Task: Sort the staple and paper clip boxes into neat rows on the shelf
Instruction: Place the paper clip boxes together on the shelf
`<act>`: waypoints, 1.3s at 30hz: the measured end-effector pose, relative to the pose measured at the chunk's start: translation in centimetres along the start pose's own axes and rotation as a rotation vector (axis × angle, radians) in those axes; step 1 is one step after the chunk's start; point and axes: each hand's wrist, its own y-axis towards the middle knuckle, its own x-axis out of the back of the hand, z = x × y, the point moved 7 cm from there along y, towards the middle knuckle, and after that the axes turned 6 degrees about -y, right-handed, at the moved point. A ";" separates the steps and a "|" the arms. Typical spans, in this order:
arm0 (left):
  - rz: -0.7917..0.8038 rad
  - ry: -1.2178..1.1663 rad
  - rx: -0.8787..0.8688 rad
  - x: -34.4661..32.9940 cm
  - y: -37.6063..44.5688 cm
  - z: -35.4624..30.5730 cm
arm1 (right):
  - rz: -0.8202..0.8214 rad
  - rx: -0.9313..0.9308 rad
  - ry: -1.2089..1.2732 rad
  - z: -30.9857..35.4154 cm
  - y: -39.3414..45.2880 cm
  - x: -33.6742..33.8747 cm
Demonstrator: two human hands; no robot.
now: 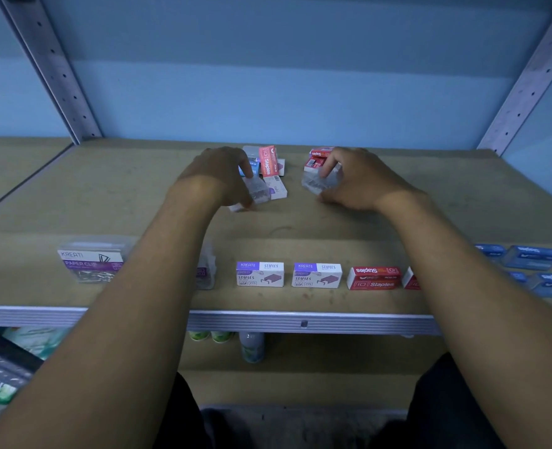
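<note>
- Left hand (218,176) reaches to the far middle of the shelf (303,323), its fingers curled round a clear plastic box of paper clips (257,191) at the near edge of a loose heap.
- Right hand (357,181) pinches a second clear paper clip box (316,183), tilted, just off the board to the right of the heap.
- Loose heap beside the left hand: a red Staples box (267,160) standing on end, a blue box (252,166) partly hidden by fingers, and a white and purple box (276,187) lying askew.
- Two more red boxes (316,158) lie behind the right hand's fingers.
- Near row along the shelf's front, left to right: a clear Kreati paper clip box (90,262), another clear box (207,270) mostly hidden by the left forearm, two purple and white Kreati staple boxes (260,274), a red staple box (374,278), another red one (410,280) cut off by the right forearm, then blue boxes (533,257) in two rows at the far right.
- Bottles (252,346) stand on the lower shelf.
</note>
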 end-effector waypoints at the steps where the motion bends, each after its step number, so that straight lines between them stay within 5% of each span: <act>1: 0.001 -0.006 -0.002 0.0 -0.1 0.0 | -0.003 -0.003 0.004 0.0 -0.1 0.2; 24: 0.055 -0.454 -0.025 1.0 -4.1 -1.7 | 0.143 -0.247 0.620 -0.9 -4.6 2.7; 39: 0.094 -0.500 -0.028 0.9 -4.2 -0.3 | 0.186 -0.121 0.429 -0.4 -5.1 2.6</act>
